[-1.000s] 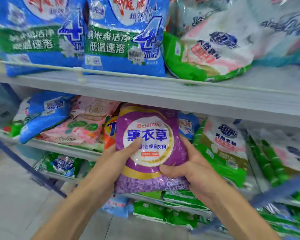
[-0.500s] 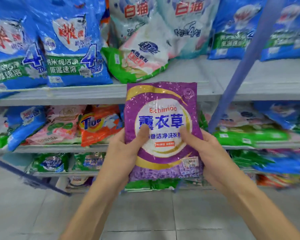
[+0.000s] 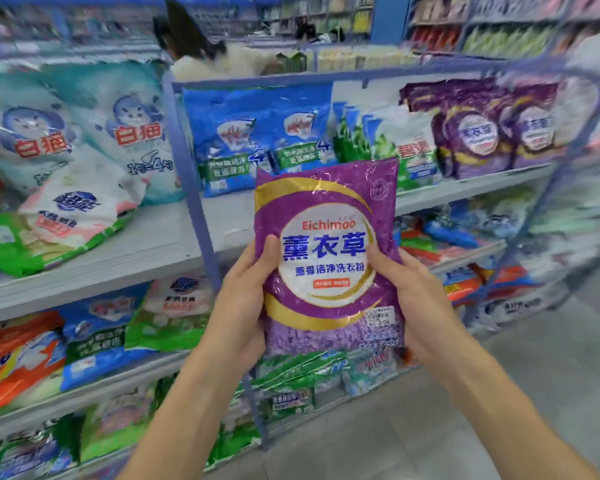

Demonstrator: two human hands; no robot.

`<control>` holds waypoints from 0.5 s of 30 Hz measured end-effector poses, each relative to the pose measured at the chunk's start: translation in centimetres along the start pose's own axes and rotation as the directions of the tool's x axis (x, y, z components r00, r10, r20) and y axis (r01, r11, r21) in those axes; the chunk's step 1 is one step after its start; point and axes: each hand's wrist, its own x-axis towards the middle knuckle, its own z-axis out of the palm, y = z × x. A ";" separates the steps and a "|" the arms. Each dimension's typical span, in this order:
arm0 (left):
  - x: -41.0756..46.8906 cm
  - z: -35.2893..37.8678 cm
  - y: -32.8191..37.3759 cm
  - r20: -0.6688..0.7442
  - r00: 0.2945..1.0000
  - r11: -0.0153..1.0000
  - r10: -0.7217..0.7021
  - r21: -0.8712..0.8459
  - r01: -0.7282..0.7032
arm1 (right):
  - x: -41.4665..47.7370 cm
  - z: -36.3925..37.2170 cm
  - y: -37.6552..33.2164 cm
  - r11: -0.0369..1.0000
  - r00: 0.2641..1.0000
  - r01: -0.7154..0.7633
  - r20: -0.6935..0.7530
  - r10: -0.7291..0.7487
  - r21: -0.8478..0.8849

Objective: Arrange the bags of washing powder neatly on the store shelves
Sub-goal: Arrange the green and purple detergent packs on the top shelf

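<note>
Purple plastic, glossy: bag of washing powder (image 3: 326,258) held upright in mid-air in front of the shelves, touching none of them. Gripped at its left edge by the left hand (image 3: 239,306) and at its right edge by the right hand (image 3: 423,306). Fingers (image 3: 250,261) curled behind the bag, both thumbs pressed on its front beside the round white label. Top edge free, overlapping in view the foot of the bags on the upper shelf (image 3: 146,247). Blue upright post (image 3: 196,209) just left of the bag, dividing two shelf bays. Strip of bare shelf board showing between post and bag. Grey floor (image 3: 447,427) open below and to the right.

Counted on the upper shelf:
- Left of the post, two white cat bags (image 3: 32,140) standing, with one green-and-white bag (image 3: 66,223) lying flat before them.
- Right of the post, two blue bags (image 3: 229,147), then a row of green-and-white ones too blurred to count.
- At the far right, two purple bags (image 3: 475,133) of the same kind, standing.

Lower shelves crowded with mixed bags, blurred.

Against half a second ago: same two-handed grip, thumbs in much the same places. Post then right of the bag, now left. Purple bags on the shelf newly in view.
</note>
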 end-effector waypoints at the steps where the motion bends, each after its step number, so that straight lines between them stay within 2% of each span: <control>1: 0.5 2.0 -0.5 0.023 0.999 1.000 -0.027 -0.008 0.027 | 0.0 -1.7 -1.1 1.000 0.999 0.028 -0.018 -0.027 0.014; 6: 2.8 10.3 -2.8 0.095 0.980 0.983 -0.177 -0.032 0.181 | 0.5 -9.1 -5.4 0.988 0.977 0.132 -0.175 -0.118 0.074; 15: 10.1 23.0 -7.3 0.216 0.950 0.974 -0.225 0.022 0.226 | 5.3 -21.0 -10.2 0.984 0.952 0.148 -0.285 -0.114 0.100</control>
